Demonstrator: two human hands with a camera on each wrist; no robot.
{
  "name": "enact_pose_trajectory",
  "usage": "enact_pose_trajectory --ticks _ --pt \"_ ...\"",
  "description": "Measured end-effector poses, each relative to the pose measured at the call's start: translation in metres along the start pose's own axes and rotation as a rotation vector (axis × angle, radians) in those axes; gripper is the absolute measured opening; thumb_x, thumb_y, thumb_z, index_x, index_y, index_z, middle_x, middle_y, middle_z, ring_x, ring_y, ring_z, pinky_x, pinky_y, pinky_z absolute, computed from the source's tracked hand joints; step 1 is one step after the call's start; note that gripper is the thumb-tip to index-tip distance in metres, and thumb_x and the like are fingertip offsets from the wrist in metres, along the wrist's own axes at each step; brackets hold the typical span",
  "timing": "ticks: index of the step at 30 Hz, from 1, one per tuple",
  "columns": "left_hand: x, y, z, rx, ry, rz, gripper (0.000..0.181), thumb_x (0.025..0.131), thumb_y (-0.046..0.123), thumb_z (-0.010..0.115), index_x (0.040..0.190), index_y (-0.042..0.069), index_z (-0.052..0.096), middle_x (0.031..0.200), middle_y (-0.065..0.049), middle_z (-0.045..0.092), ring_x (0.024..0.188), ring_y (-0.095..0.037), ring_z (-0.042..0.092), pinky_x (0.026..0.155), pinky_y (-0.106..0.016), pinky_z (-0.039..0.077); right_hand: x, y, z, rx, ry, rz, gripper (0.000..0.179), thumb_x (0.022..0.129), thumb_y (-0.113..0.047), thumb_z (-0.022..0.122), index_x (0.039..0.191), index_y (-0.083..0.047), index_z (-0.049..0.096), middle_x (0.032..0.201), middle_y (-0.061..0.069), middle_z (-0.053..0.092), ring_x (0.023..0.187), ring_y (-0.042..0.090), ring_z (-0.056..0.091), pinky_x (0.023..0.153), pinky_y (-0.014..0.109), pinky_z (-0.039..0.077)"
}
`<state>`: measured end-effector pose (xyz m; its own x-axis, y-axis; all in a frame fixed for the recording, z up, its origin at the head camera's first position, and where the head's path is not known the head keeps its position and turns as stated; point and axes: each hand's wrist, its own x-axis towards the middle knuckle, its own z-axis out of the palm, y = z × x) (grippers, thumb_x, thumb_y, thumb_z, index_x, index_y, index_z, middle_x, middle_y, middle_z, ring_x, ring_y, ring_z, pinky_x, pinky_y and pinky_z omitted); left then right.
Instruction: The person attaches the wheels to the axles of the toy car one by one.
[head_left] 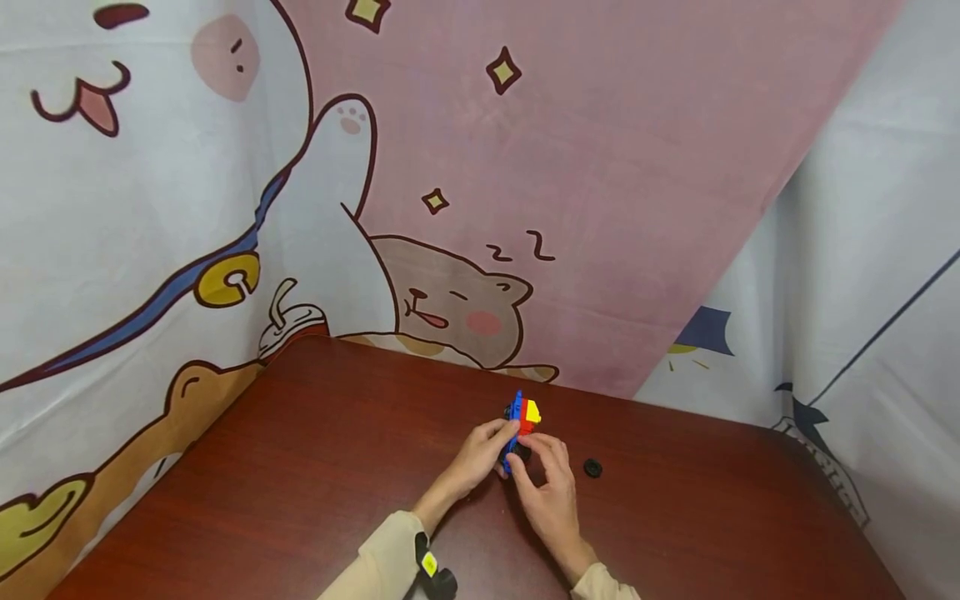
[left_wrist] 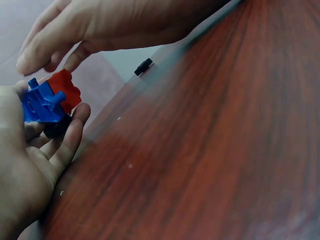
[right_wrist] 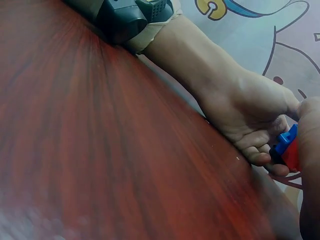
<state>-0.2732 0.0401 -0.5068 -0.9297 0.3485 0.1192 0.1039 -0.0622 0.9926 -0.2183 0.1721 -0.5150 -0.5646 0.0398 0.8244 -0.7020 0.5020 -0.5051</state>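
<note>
A small toy car with a blue chassis and a red and yellow body [head_left: 528, 417] is held above the table in front of me. My left hand [head_left: 480, 454] grips it from the left, thumb on the blue side. On the other side, my right hand [head_left: 551, 496] pinches the near end with thumb and forefinger around a black wheel [head_left: 523, 452]. In the left wrist view, blue pegs [left_wrist: 60, 97] stick out of the chassis, and another black wheel [left_wrist: 57, 127] shows by the left fingers. The right wrist view shows only part of the car [right_wrist: 287, 142].
A loose black wheel [head_left: 592, 467] lies on the brown table [head_left: 360, 417], right of my right hand. A cartoon-printed cloth [head_left: 600, 208] hangs behind the table's far edge and along both sides. A black wrist camera [head_left: 435, 575] is strapped to the left sleeve.
</note>
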Motion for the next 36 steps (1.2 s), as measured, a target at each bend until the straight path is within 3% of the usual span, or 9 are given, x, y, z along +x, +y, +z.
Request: enact_pose_trajectory --ticks 6,12,25,36 --pt "-0.0027 -0.0008 0.0003 0.02 -0.001 -0.002 0.04 0.104 0.038 0.05 0.109 0.002 0.067 0.085 -0.005 0.066 0.059 -0.006 0.055 0.05 -0.022 0.049 -0.0012 0.0003 0.0011 0.032 -0.029 -0.026 0.04 0.075 0.005 0.081 0.112 -0.005 0.07 0.111 0.01 0.067 0.107 0.022 0.056 0.099 0.012 0.041" --pt "-0.004 -0.0019 0.0011 0.026 -0.011 0.003 0.036 0.105 0.035 0.049 0.109 0.004 0.067 0.086 -0.002 0.065 0.059 -0.008 0.054 0.049 -0.023 0.048 -0.0027 0.0006 0.0003 0.036 -0.031 -0.045 0.041 0.073 0.009 0.081 0.11 -0.004 0.07 0.113 0.012 0.069 0.106 0.024 0.058 0.099 0.012 0.041" --pt "-0.0057 0.0004 0.0004 0.04 -0.026 0.008 0.041 0.105 0.038 0.046 0.109 0.002 0.066 0.081 0.002 0.065 0.061 -0.006 0.056 0.051 -0.023 0.051 -0.005 -0.0005 0.0007 0.032 -0.031 -0.001 0.043 0.073 0.005 0.083 0.112 -0.007 0.069 0.112 0.009 0.07 0.108 0.02 0.058 0.098 0.011 0.042" --pt "-0.0011 0.0031 -0.0012 -0.047 -0.043 -0.01 0.043 0.106 0.034 0.045 0.112 -0.005 0.06 0.077 0.006 0.062 0.058 -0.006 0.057 0.051 -0.023 0.052 -0.0008 -0.0005 0.001 0.066 -0.047 -0.017 0.044 0.072 0.007 0.083 0.111 -0.007 0.068 0.113 0.01 0.072 0.105 0.022 0.057 0.096 0.013 0.044"
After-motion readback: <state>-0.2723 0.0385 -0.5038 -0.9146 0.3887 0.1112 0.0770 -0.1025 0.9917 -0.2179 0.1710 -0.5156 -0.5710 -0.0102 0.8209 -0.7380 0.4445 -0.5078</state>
